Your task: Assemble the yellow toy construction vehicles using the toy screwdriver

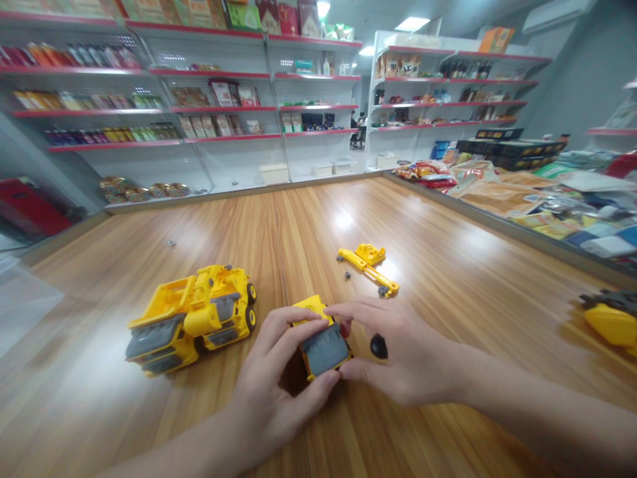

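Note:
My left hand [279,385] and my right hand [398,355] both grip a small yellow toy part with a grey ribbed roller [322,345], held just above the wooden floor [448,265]. The left fingers wrap its left and lower side; the right fingers pinch its top and right side. A small black knob-like piece [379,346] shows against my right hand. To the left stands a yellow toy construction truck [192,318] with grey rollers. A loose yellow arm piece [368,262] lies beyond the hands, with small dark screws beside it.
Another yellow toy [610,318] lies at the right edge. Packaged goods [522,192] are piled along the right side. Store shelves [209,106] with red edges line the back wall. A small dark screw [171,243] lies far left on the floor.

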Tool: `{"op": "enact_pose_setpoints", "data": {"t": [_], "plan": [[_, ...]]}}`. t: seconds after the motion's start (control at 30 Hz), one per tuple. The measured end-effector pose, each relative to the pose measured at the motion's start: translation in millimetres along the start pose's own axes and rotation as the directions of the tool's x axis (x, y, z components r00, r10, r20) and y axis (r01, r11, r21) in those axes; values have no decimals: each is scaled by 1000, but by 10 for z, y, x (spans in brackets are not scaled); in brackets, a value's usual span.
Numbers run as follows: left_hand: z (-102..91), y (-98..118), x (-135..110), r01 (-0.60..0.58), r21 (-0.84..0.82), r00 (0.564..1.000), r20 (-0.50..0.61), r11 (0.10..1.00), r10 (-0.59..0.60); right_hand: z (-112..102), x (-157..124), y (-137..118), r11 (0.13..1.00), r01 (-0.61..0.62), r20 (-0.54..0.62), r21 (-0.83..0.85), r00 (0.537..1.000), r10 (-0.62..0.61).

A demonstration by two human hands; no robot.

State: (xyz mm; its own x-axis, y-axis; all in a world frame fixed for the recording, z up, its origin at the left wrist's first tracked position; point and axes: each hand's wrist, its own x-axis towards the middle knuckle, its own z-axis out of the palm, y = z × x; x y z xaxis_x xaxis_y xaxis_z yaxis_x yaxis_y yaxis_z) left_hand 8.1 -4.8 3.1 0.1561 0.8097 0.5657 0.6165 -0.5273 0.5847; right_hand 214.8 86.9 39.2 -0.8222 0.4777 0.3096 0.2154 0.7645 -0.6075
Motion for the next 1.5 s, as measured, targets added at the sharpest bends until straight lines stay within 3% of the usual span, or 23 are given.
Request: {"op": "enact_pose_setpoints", "data": {"t": [0.1,0.37,0.5,0.57,0.63,0.73,0.8,1.2,1.5], "plan": [[-1,-17,28,4,-32,1000,19,999,-3,24,-9,22,1000,11,25,-6,1000,-11],[-43,-11,7,1,-51,998,70,999,2,110,-16,98,999,35,-48,-33,998,-36],[-40,-58,-17,37,-2,997,63,999,-37,40,16,162,993,97,-65,-67,993,-102],[-22,-117,-28,80,-12,996,51,997,-79,-48,40,238,990,48,-100,-134,993,-62],[-3,-178,-34,126,-37,992,27,991,-125,-148,59,338,961,-97,-176,-259,983,52],[5,-217,-30,180,-45,984,-6,983,-180,-269,70,488,827,-331,-242,-455,939,243],[-2,-193,-19,192,-27,981,1,981,-192,-311,64,557,775,-388,-238,-499,921,307],[43,-117,51,161,110,987,-35,981,-158,-216,58,613,666,-443,-163,-600,883,440],[51,-125,35,157,113,987,-34,981,-154,-214,62,569,653,-426,-153,-626,888,433]]}}
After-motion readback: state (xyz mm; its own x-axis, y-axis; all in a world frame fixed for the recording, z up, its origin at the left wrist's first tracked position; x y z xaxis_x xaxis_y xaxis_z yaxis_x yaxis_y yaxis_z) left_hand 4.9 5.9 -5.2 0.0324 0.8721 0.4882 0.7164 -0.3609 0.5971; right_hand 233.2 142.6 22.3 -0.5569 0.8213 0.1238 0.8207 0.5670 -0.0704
